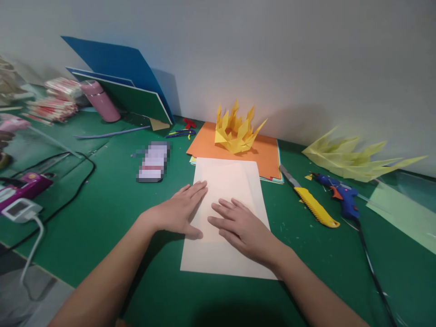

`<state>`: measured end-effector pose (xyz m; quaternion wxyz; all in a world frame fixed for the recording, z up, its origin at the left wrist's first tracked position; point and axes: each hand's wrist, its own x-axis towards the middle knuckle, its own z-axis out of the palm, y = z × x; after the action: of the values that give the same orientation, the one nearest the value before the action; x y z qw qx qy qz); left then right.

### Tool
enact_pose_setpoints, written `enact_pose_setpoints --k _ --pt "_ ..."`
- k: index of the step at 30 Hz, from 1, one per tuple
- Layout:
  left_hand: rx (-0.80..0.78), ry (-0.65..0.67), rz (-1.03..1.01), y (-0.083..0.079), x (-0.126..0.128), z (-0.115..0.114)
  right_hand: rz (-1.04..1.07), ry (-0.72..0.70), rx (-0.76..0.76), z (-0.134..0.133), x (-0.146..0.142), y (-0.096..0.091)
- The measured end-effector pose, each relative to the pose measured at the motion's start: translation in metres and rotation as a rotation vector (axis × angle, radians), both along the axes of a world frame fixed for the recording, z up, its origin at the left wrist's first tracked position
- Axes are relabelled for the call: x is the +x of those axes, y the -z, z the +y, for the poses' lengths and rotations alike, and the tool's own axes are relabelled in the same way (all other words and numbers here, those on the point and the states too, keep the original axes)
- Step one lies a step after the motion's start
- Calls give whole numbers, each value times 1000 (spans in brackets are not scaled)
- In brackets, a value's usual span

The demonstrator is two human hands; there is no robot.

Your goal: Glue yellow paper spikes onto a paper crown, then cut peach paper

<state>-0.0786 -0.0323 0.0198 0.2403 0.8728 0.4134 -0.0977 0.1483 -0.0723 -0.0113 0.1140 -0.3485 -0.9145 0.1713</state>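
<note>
A pale cream sheet of paper (226, 261) lies on the green table, with a smaller pale piece (226, 181) flat on top of it. My left hand (180, 209) rests across the left edge of the papers, fingers outstretched. On the right side, my right hand (241, 227) is spread over the smaller piece and holds nothing. Just behind is a stack of coloured paper with an orange sheet (200, 141) on top. A yellow folded-paper crown (235, 141) with pointed tips stands on that stack.
Right of the papers lie a yellow utility knife (316, 206), a blue glue gun (347, 200) and a yellow-green spiky paper piece (347, 159). To the left are a blurred phone (153, 161), a pink bottle (102, 102), and a purple power strip (29, 186) with cables. Coloured boards (129, 91) lean on the wall.
</note>
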Motion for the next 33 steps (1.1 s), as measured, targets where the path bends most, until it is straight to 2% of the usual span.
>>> enact_pose_setpoints --k 5,10,16,24,29,33 --pt "39 -8 -14 0 4 -2 16 1 -4 0 0 0" --pt "186 -63 -21 4 16 -8 29 7 -8 0 -1 -2" --pt "177 -104 -1 3 19 -10 25 7 -27 1 -4 -7" --pt "167 -136 74 -2 21 -7 61 268 -67 10 -8 10" --pt "157 -138 95 -5 23 -6 8 420 -15 31 5 15" --pt "148 -145 106 -6 24 -5 -70 455 67 52 14 15"
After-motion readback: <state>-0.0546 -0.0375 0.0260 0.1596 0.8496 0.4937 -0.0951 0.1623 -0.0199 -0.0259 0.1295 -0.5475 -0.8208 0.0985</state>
